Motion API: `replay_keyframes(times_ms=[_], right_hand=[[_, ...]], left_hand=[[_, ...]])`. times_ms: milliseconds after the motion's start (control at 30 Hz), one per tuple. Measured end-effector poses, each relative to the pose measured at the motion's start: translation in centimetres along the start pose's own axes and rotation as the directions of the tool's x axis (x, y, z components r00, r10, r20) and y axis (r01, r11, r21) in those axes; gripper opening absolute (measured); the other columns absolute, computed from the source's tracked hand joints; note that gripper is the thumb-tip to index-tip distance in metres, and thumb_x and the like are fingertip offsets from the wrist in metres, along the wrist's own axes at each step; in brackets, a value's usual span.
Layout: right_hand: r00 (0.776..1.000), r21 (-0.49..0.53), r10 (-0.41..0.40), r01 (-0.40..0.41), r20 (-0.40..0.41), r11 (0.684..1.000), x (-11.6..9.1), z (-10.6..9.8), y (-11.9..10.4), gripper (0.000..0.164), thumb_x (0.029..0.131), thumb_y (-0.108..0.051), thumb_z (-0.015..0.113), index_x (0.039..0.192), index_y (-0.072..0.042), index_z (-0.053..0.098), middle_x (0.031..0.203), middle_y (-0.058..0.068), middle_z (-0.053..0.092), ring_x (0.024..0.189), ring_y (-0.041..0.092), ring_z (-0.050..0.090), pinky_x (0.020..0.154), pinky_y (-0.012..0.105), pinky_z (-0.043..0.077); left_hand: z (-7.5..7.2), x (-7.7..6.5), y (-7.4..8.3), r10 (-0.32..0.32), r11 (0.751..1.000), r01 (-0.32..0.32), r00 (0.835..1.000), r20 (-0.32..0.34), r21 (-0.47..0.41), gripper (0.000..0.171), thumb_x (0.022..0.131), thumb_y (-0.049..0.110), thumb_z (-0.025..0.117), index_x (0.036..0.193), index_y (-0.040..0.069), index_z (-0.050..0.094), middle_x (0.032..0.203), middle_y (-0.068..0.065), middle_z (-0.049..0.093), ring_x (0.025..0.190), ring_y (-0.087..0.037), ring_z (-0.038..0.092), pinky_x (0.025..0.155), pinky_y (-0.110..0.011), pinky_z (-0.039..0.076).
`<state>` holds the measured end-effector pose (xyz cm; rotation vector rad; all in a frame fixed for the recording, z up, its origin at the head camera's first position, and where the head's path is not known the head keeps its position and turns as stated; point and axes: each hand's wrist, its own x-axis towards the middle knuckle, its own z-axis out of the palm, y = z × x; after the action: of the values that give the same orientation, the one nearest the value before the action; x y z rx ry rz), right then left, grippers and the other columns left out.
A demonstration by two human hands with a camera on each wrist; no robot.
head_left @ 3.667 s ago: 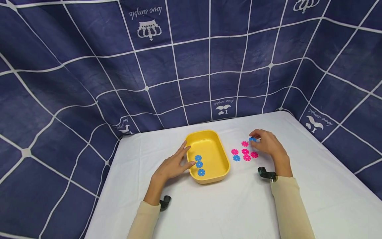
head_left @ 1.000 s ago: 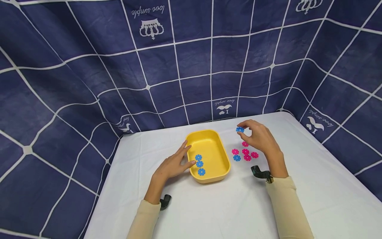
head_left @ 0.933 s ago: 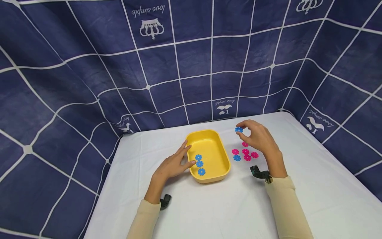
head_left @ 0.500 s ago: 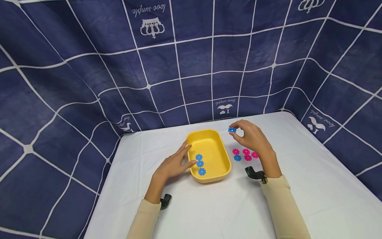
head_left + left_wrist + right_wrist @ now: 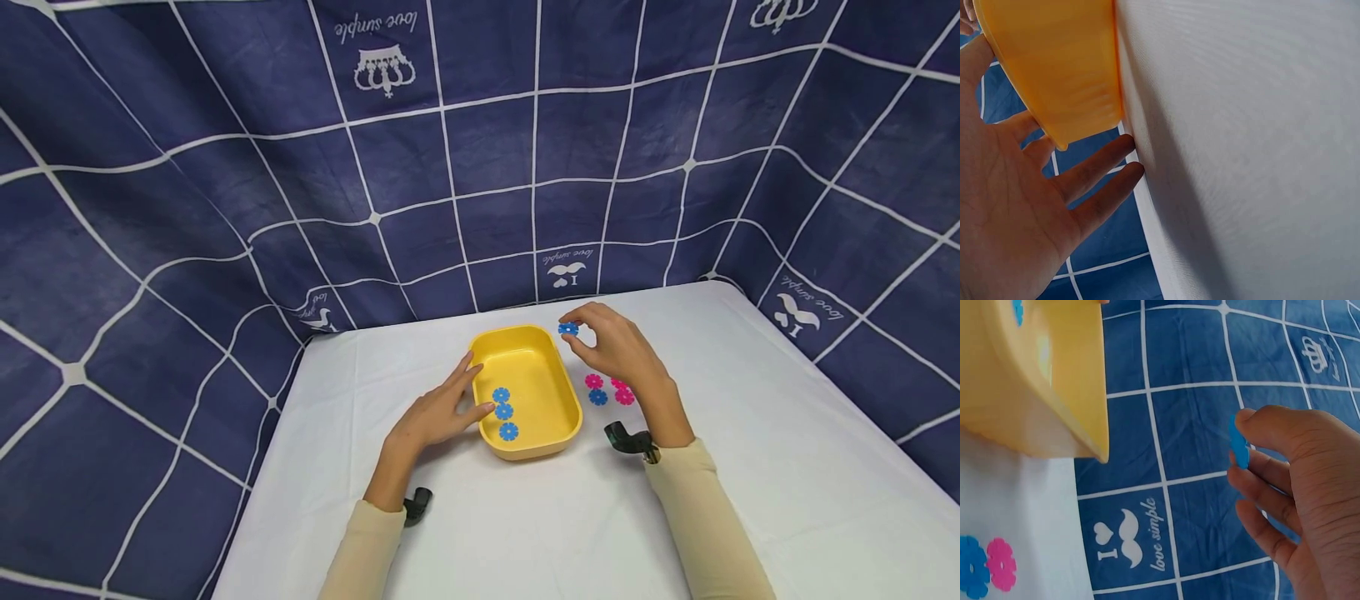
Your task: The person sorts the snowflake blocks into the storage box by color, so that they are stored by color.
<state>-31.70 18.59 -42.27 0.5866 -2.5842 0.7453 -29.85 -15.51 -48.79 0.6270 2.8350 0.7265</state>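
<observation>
Between thumb and fingertips, my right hand (image 5: 618,346) pinches a blue snowflake building disc (image 5: 568,329) above the table, just right of the yellow tray's far end. The right wrist view shows that disc (image 5: 1239,442) edge-on. My left hand (image 5: 431,418) rests along the left side of the yellow tray (image 5: 536,379), fingers spread and thumb reaching over the rim. In the left wrist view the fingers (image 5: 1094,169) lie straight beside the tray's outer wall (image 5: 1060,75). Inside the tray, three blue discs (image 5: 503,412) lie in a row near the left wall.
Right of the tray lie a blue disc (image 5: 597,397) and several pink discs (image 5: 625,396) on the white tablecloth (image 5: 525,525), partly hidden by my right hand and wrist. A dark blue checked curtain (image 5: 495,217) hangs behind the table.
My right hand picked the blue disc up from the far right of the group, lifted it and carried it left toward the tray. The left hand and tray stay in place.
</observation>
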Motion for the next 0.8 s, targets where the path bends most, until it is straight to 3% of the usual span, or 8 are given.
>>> replay_keyframes(times_ms=[800], right_hand=[[0.997,0.067,-0.070,0.069,0.020,0.995,1.6,2.2,-2.3,0.028,0.096,-0.019,0.083,0.123,-0.013,0.076,0.119,0.007,0.075,0.110,0.027,0.070,0.098,0.047,0.062]], left_hand=[[0.0,0.2,0.0,-0.013,1.000,0.013,1.000,0.004,0.006,0.090,0.097,0.079,0.054,0.172,0.036,0.029,0.179,0.023,0.003,0.152,-0.031,0.049,0.119,-0.059,0.044]])
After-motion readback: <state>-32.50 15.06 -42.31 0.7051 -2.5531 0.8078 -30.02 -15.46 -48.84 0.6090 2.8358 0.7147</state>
